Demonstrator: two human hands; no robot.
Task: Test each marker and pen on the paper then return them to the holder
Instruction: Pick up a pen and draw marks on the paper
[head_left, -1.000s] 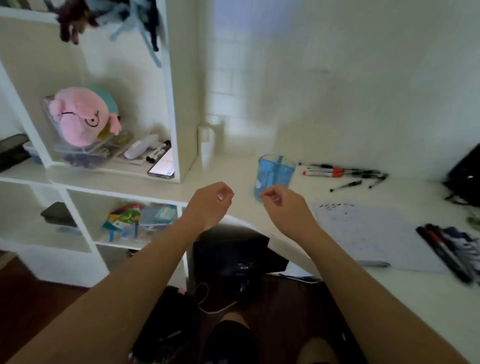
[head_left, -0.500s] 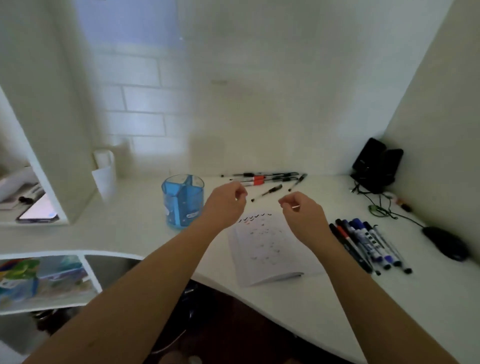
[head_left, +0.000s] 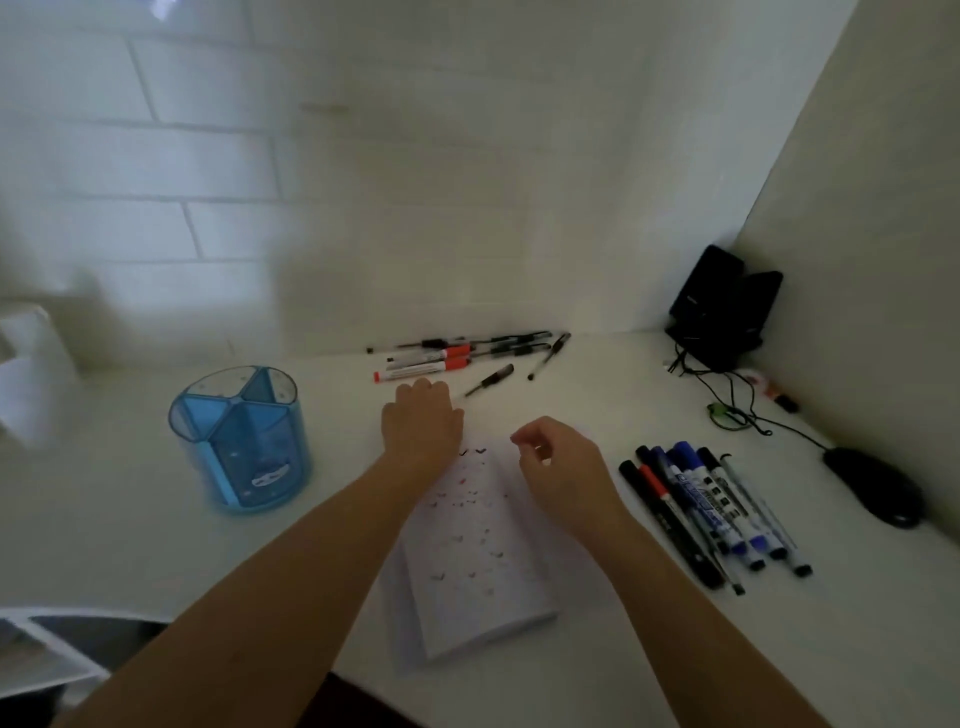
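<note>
The holder stands left of the left hand, which is released, palm down, with the pens lying just beyond it. The paper lies beneath both wrists; the right hand hovers above it, loosely curled and grasping nothing, the markers in a row to its right. Each barrel is judged light, rigid, smooth and liable to roll: pinch mid-length, clear of the cap

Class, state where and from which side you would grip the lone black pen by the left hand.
Probably mid-barrel, pinched from above across its width: the pen lies flat on the desk, clear of the other pens, so both long sides are free.
</note>
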